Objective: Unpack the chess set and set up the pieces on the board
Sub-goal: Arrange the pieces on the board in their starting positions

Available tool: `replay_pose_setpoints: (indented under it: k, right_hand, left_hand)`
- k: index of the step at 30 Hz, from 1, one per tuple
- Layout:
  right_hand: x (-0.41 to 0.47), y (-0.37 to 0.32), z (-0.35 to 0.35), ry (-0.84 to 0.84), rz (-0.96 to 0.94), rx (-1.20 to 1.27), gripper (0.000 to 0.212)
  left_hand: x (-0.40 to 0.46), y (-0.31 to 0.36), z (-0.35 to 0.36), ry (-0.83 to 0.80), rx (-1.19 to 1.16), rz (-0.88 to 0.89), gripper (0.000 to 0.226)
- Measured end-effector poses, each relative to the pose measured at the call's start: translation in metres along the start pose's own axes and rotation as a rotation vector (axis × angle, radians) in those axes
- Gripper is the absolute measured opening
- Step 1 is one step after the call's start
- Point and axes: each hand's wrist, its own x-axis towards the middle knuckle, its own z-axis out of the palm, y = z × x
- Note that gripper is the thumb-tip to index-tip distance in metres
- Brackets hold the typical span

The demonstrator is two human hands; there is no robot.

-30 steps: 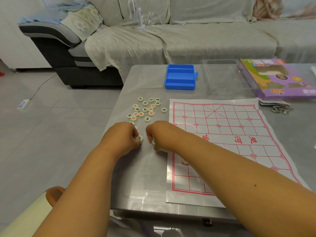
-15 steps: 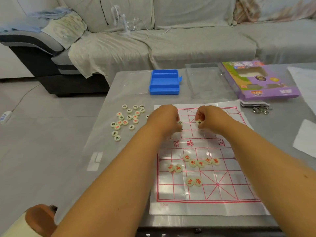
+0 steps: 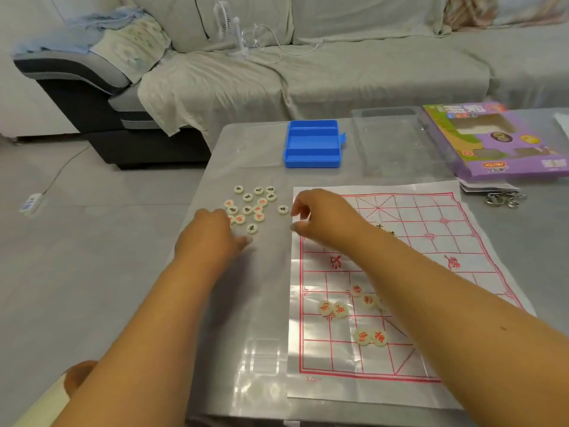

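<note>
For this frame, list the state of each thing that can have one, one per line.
Blue plastic piece tray: open, empty.
Paper board sheet with red grid: unfolded, flat on the table.
Loose round cream pieces: off the board, scattered beside it.
Red-marked pieces: on the board's near half.
Purple cardboard box: lying flat.
Left hand: reaching into the loose pieces.
Right hand: fingers curled, nothing visibly held.

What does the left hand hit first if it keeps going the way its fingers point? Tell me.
The left hand points up and right toward the loose pile of pieces on the table. It would likely meet the nearest black-marked piece first, just beyond its fingertips, though the hand hides the pile's near edge.
</note>
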Motion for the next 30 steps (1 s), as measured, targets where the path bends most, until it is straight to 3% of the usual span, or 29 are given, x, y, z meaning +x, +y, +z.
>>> replay_pose_setpoints:
  k: [3, 8, 15, 20, 23, 26, 30]
  right_hand:
    - [0.016, -0.027, 0.036, -0.073, -0.102, -0.023, 0.037]
    - [0.032, -0.042, 0.059, -0.026, -0.112, -0.092, 0.037]
    - [0.036, -0.037, 0.044, -0.096, -0.028, -0.111, 0.025]
    - [0.045, -0.015, 0.022, 0.002, 0.168, -0.023, 0.039]
    - [0.051, -0.008, 0.023, -0.031, 0.242, -0.063, 0.045]
    - [0.057, -0.012, 0.026, -0.058, 0.222, -0.125, 0.049]
    - [0.062, -0.019, 0.031, -0.079, 0.162, -0.201, 0.038]
  left_hand:
    - [0.002, -0.022, 0.008, -0.025, -0.061, -0.116, 0.066]
    - [0.009, -0.02, 0.017, 0.04, -0.08, -0.051, 0.048]
    - [0.011, -0.023, 0.016, 0.005, 0.011, 0.031, 0.029]
    - [0.011, -0.025, 0.013, -0.044, 0.053, 0.114, 0.026]
    - [0.01, -0.026, 0.012, -0.05, 0.046, 0.159, 0.027]
    - [0.01, -0.024, 0.012, -0.051, 0.012, 0.194, 0.031]
    - [0.011, -0.023, 0.012, -0.033, -0.021, 0.209, 0.027]
